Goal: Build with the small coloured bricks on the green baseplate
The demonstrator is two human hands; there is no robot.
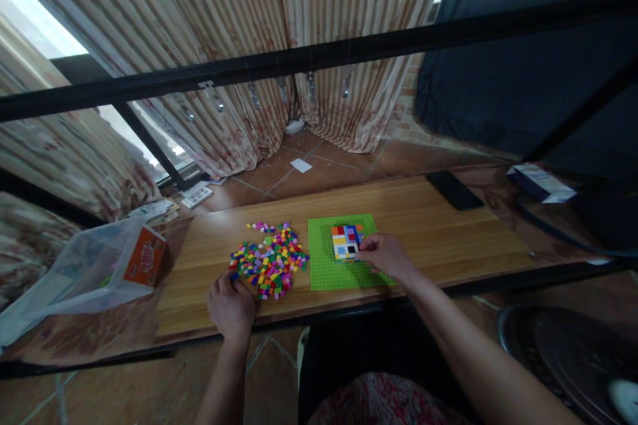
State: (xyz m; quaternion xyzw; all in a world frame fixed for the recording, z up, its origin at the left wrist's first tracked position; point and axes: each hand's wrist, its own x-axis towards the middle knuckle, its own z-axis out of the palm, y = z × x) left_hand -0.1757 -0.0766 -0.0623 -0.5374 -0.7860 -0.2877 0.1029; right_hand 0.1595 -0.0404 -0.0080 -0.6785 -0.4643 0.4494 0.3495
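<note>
A green studded baseplate (321, 275) lies on the wooden board, bearing a low block of multicoloured toy bricks (345, 239) in white, red, yellow, orange and blue. My right hand (389, 256) reaches over the plate, thumb and fingertips pinched together against the block's right side. Whatever is between those fingertips is hidden. To the left of the plate spreads a pile of small loose bricks (273, 265) in many colours. My left hand (231, 305) rests at the pile's lower left edge with curled fingers. Something blue shows at its fingertips; I cannot tell whether it is gripped.
A clear plastic bin (94, 272) with an orange label stands left of the wooden board (199, 246). A black phone (454, 190) lies at the board's far right, and a dark-and-white box (541, 182) beyond it. A dark metal bar (319, 56) crosses behind the table.
</note>
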